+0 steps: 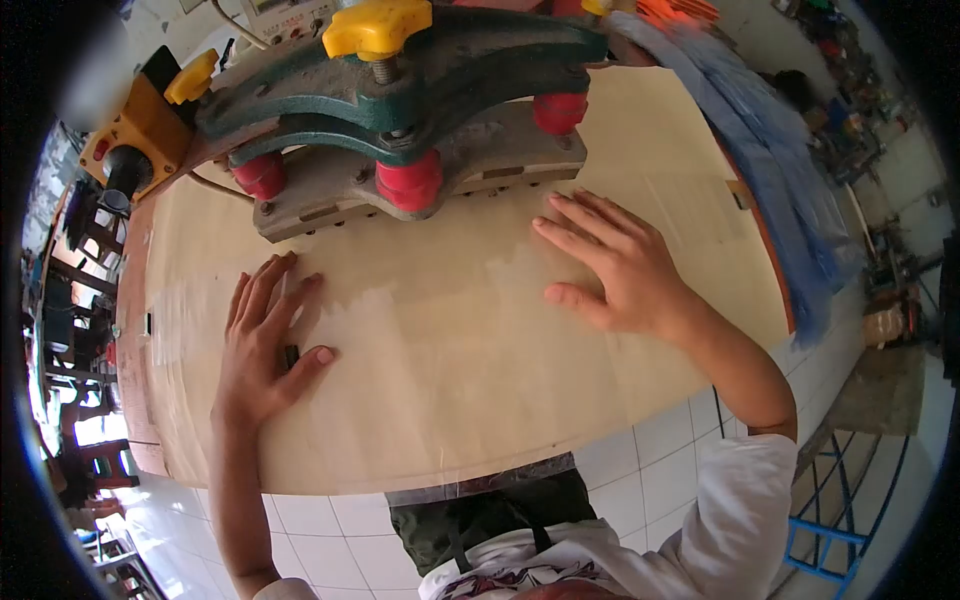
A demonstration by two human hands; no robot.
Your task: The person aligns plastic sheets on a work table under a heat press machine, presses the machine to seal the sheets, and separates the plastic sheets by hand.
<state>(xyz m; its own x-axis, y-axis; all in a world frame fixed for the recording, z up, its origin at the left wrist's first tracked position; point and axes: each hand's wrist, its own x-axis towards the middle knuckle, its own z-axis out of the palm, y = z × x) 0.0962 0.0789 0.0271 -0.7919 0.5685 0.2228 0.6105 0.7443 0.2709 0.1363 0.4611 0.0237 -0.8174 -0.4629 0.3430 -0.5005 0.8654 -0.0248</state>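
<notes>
My left hand (262,345) rests palm down on a cream-coloured sheet (450,390) that covers the worktable, its fingers and thumb apart. A small black piece (291,357) shows in the gap between its thumb and index finger; whether the hand touches it I cannot tell. My right hand (615,265) lies on the right half of the same sheet, fingers stretched forward and thumb out, holding nothing. Its fingertips are close to the front edge of a grey metal pressing head (480,150). Faint whitish translucent patches (375,315) show on the sheet between the hands.
Above the pressing head runs a dark green machine arm (290,100) with red posts (408,182) and a yellow knob (378,30). A yellow control box (140,140) stands at the left. Blue plastic sheeting (770,180) hangs along the right edge. A blue metal frame (830,535) stands lower right.
</notes>
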